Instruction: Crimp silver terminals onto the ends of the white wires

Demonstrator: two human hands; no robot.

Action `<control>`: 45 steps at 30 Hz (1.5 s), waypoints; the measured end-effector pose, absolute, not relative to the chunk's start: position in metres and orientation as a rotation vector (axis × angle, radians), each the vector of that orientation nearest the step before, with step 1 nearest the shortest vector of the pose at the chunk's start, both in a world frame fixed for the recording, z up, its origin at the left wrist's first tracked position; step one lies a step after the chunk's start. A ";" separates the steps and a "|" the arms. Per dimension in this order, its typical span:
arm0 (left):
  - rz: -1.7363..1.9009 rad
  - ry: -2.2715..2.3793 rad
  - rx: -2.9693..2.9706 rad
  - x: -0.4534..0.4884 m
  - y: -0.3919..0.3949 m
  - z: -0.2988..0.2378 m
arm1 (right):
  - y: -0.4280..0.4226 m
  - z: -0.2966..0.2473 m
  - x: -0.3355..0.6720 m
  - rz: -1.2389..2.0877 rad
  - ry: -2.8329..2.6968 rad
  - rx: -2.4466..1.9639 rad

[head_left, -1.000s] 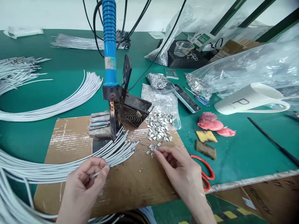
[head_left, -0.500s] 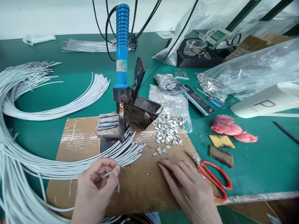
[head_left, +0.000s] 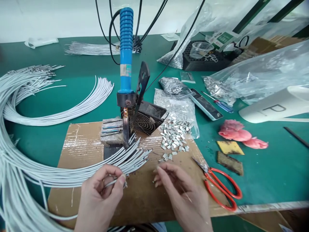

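Note:
My left hand [head_left: 102, 193] is closed in a pinch on a white wire [head_left: 110, 183], its end showing just past the fingertips. To the right, my right hand [head_left: 181, 193] is raised a little over the cardboard, thumb and fingers curled together. Whatever it may hold is too small to make out. Beyond the left hand, a bundle of white wires [head_left: 79, 175] runs across the cardboard, its tips fanned out under the soldering iron [head_left: 126, 80]. Small metal clips [head_left: 173, 135] lie in a loose pile beyond my right hand.
Red-handled scissors [head_left: 224, 187] lie right of my right hand on the cardboard's [head_left: 79, 138] edge. The iron stands upright in a holder with a coil [head_left: 145, 120]. Further right are a phone [head_left: 206, 104], a screwdriver [head_left: 220, 103], a yellow sponge [head_left: 230, 147] and pink material [head_left: 236, 130].
My right hand has lifted off the cardboard, moved left and turned, its fingers now curled. My left hand keeps its pinch on the wire, with the wire's end slightly higher.

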State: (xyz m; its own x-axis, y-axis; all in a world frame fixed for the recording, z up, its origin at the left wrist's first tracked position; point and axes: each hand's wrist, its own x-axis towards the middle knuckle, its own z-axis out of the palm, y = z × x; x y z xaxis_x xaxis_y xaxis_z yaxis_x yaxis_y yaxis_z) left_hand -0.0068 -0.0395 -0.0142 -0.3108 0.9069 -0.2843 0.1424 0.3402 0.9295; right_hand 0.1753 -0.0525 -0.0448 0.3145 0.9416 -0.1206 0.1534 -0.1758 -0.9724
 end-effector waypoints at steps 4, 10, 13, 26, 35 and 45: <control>1.045 1.669 0.932 -0.008 -0.039 -0.013 | -0.052 -0.031 0.144 1.248 -0.860 -1.449; 0.994 1.609 0.959 -0.009 -0.036 -0.005 | -0.050 -0.027 0.137 1.290 -0.983 -1.253; 0.998 1.596 0.963 -0.008 -0.035 -0.004 | -0.050 -0.028 0.138 1.294 -1.006 -1.227; 1.026 1.604 0.962 -0.006 -0.039 -0.009 | -0.055 -0.034 0.142 1.088 -1.134 -1.284; 0.989 1.590 0.984 -0.007 -0.039 -0.008 | -0.055 -0.030 0.139 1.177 -1.080 -1.234; 0.986 1.586 0.975 -0.007 -0.039 -0.008 | -0.054 -0.031 0.139 1.196 -1.031 -1.249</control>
State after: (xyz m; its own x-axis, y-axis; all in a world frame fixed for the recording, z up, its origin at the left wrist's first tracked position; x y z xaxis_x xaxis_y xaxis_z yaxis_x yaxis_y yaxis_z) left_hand -0.0073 -0.0390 -0.0078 -0.1873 0.9287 -0.3201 0.1237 0.3456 0.9302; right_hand 0.1394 -0.0545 -0.0308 0.1214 0.9905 -0.0640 -0.0832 -0.0541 -0.9951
